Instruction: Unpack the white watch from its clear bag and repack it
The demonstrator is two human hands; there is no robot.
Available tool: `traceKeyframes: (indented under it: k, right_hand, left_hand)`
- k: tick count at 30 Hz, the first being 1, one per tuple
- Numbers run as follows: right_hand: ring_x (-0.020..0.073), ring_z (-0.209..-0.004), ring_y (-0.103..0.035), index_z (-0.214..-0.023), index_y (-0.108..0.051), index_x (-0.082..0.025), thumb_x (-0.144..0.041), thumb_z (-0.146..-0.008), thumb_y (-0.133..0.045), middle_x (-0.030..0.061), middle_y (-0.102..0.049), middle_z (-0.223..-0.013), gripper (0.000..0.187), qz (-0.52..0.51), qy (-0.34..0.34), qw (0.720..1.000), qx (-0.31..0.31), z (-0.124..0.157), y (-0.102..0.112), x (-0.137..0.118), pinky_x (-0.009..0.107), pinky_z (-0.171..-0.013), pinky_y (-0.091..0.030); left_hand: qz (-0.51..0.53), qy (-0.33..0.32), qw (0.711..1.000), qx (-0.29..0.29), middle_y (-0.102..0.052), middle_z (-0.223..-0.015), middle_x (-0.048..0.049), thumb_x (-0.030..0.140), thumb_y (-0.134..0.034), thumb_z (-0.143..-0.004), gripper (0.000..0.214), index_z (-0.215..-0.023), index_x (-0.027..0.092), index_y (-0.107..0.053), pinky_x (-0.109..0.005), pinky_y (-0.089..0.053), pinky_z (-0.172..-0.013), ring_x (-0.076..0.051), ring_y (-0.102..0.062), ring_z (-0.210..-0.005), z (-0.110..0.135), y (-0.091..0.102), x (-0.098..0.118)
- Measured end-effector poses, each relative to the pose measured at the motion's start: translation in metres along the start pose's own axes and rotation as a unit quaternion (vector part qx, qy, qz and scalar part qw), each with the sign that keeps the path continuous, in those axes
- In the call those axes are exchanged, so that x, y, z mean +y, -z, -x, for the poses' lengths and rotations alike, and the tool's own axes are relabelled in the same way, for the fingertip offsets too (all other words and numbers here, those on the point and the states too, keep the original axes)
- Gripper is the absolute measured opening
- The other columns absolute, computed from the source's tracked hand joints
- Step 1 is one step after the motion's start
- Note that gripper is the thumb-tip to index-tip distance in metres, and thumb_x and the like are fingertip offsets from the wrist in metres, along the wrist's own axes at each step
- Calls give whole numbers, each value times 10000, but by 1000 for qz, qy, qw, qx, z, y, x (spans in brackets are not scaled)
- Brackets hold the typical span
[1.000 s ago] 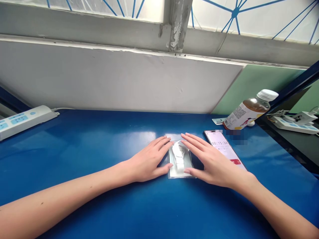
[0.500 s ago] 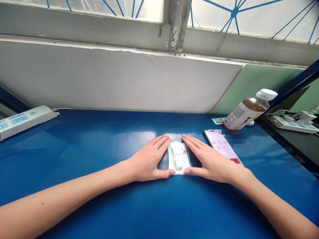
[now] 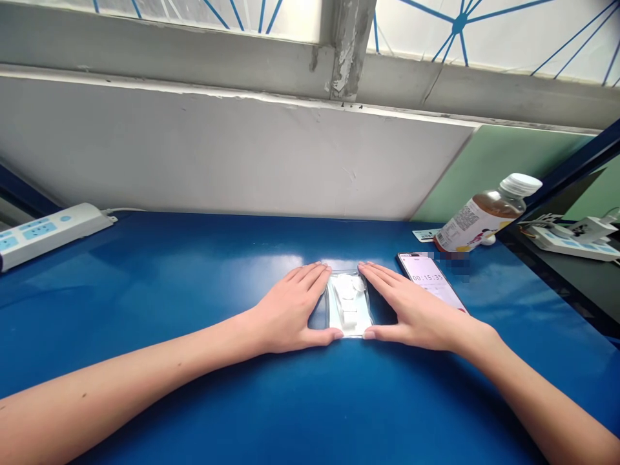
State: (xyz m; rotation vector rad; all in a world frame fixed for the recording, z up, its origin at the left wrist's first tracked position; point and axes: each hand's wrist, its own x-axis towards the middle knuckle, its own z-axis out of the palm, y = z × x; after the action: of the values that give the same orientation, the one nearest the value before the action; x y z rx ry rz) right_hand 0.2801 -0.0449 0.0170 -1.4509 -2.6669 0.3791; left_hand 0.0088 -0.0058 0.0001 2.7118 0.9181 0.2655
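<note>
A small clear plastic packet (image 3: pixel 348 305) with white pieces inside lies flat on the blue table (image 3: pixel 194 284). My left hand (image 3: pixel 290 314) lies flat on the table along the packet's left edge, fingers stretched out, thumb tip at its near left corner. My right hand (image 3: pixel 411 311) lies flat along the right edge in the same way, thumb at the near right corner. Neither hand holds anything.
A phone (image 3: pixel 433 282) showing a timer lies just right of my right hand. A tilted drink bottle (image 3: pixel 484 216) and a small card (image 3: pixel 425 235) are at the back right. A white power strip (image 3: pixel 43 231) sits far left, another (image 3: pixel 571 239) on the right bench. A white wall panel (image 3: pixel 217 155) backs the table.
My right hand slid off the top of the packet to its right edge. My left hand barely moved. The packet now lies squared between the two hands.
</note>
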Motion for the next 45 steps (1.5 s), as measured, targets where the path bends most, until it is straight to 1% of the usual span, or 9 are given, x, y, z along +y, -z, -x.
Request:
traceKeyframes:
  k: [12, 16, 21, 24, 29, 33, 37, 41, 45]
  right_hand:
    - [389, -1446, -341, -1590, -182, -168, -656, -816, -640, 205, -349, -1583, 1023, -12, 18, 999, 31, 1, -3, 3, 575, -1113, -415]
    - [379, -1457, -323, -1586, -185, -145, -667, -842, -597, 205, -319, -1597, 998, -2, 14, 1000, 25, 1, -3, 3, 567, -1122, -408]
    - [372, -1464, -310, -1586, -183, -139, -678, -855, -567, 205, -304, -1602, 986, 4, 10, 1000, 20, 1, -3, 2, 570, -1124, -403]
    - [368, -1470, -300, -1581, -196, -124, -683, -863, -549, 206, -295, -1606, 976, 9, 11, 1000, 19, 1, -5, 2, 570, -1126, -400]
    - [378, -1460, -317, -1583, -205, -148, -655, -863, -576, 197, -324, -1596, 956, 8, 13, 999, 37, 1, -8, 2, 572, -1120, -408]
    - [375, -1476, -281, -1590, -182, -158, -690, -856, -553, 177, -291, -1615, 979, 3, -2, 1000, 16, 0, -7, 2, 564, -1142, -378]
    - [355, -1494, -242, -1594, -161, -167, -707, -862, -523, 149, -207, -1645, 979, -4, -7, 1000, 6, -1, -3, -2, 543, -1173, -334]
    - [338, -1490, -264, -1591, -186, -201, -676, -880, -526, 125, -261, -1636, 920, -12, 10, 1000, 14, -1, -3, -5, 535, -1172, -344]
    - [349, -1474, -299, -1582, -209, -176, -662, -890, -521, 154, -293, -1622, 901, 0, 11, 1000, 19, -1, -6, -5, 536, -1155, -368]
  left_hand:
    - [18, -15, 999, 21, -382, -1536, -241, 657, -588, -845, 914, -1509, 95, -308, -536, -309, -1144, -400, -352, -1426, 1, -3, -3]
    - [14, -14, 999, 27, -399, -1525, -237, 627, -605, -844, 891, -1501, 100, -315, -523, -324, -1139, -386, -369, -1417, 0, -2, -2]
    - [8, -14, 1000, 23, -397, -1518, -257, 614, -600, -851, 896, -1487, 49, -322, -521, -327, -1144, -387, -365, -1416, 1, -1, -2]
    - [10, -11, 1000, 24, -397, -1518, -256, 597, -602, -854, 883, -1486, 47, -322, -518, -325, -1149, -384, -364, -1418, 1, -1, -1]
    - [6, -9, 1000, 19, -393, -1521, -254, 582, -584, -866, 863, -1484, 38, -321, -512, -329, -1151, -379, -356, -1424, 0, 1, 1]
    - [3, -5, 1000, 11, -383, -1529, -251, 596, -576, -869, 868, -1485, 41, -321, -508, -323, -1158, -374, -351, -1429, 0, 1, 0]
    - [6, -5, 1000, 15, -367, -1545, -235, 585, -576, -871, 857, -1502, 74, -300, -512, -319, -1161, -372, -334, -1439, 1, 0, -1]
    - [11, -19, 1000, 16, -352, -1553, -237, 565, -566, -884, 856, -1514, 60, -281, -509, -306, -1172, -371, -315, -1450, 1, -1, -2]
    - [10, -11, 1000, 10, -259, -1592, -250, 535, -546, -911, 834, -1528, 56, -254, -524, -307, -1171, -384, -270, -1472, 3, -1, -2]
